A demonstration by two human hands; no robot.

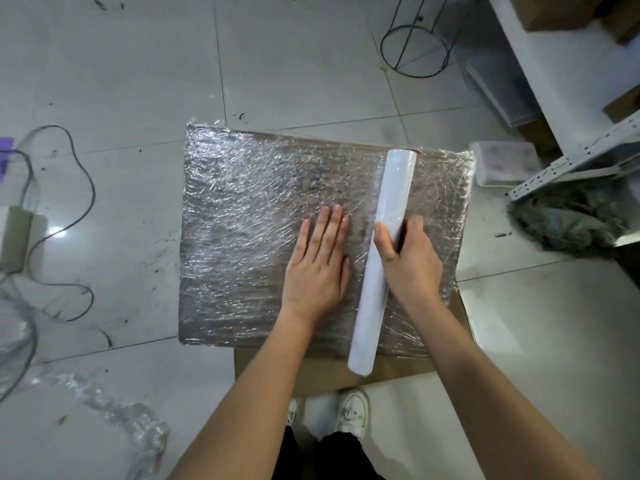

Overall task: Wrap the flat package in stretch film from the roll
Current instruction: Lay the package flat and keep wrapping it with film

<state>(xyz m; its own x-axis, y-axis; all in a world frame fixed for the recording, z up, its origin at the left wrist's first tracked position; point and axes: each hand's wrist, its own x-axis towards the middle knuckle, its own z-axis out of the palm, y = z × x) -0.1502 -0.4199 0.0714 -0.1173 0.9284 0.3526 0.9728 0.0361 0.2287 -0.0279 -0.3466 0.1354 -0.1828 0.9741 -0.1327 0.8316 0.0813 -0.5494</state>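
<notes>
The flat package (263, 220), already covered in crinkled stretch film, lies on a cardboard box (408, 370) on the tiled floor (138, 81). The left hand (317, 263) rests flat on the package top, fingers straight and together. The right hand (410, 259) grips the roll (384, 258), which lies across the package's right part, just beside the left hand.

Cardboard (398, 370) mostly hidden under package (242, 220); right hand (412, 258) fingers behind roll (381, 258).
</notes>
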